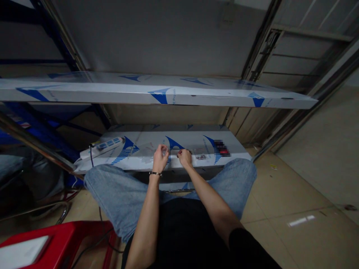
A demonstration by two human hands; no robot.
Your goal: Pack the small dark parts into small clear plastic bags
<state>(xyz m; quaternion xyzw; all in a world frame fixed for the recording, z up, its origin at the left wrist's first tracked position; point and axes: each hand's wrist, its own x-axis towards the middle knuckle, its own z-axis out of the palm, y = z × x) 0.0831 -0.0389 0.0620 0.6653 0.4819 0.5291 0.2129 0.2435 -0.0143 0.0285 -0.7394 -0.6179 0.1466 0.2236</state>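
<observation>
Over the front part of the lower shelf [193, 138], both hands work close together. My left hand [160, 158], with a beaded bracelet [155, 173] at the wrist, has its thumb and fingers curled together; what they hold is too small to name. A short gap to the right, my right hand [185, 158] is closed in a pinch, and its contents cannot be made out either. Thin clear plastic [146, 158] lies left of my left hand. Just right of my right hand rests a small clear bag [201, 157] with tiny dark pieces.
A white power strip [102, 147] lies at the shelf's left end, its cable hanging down. A blurred-out black and red object [222, 148] is on the right. The upper shelf [182, 91] crosses above the hands. A red stool [64, 239] carries a white flat object [24, 252].
</observation>
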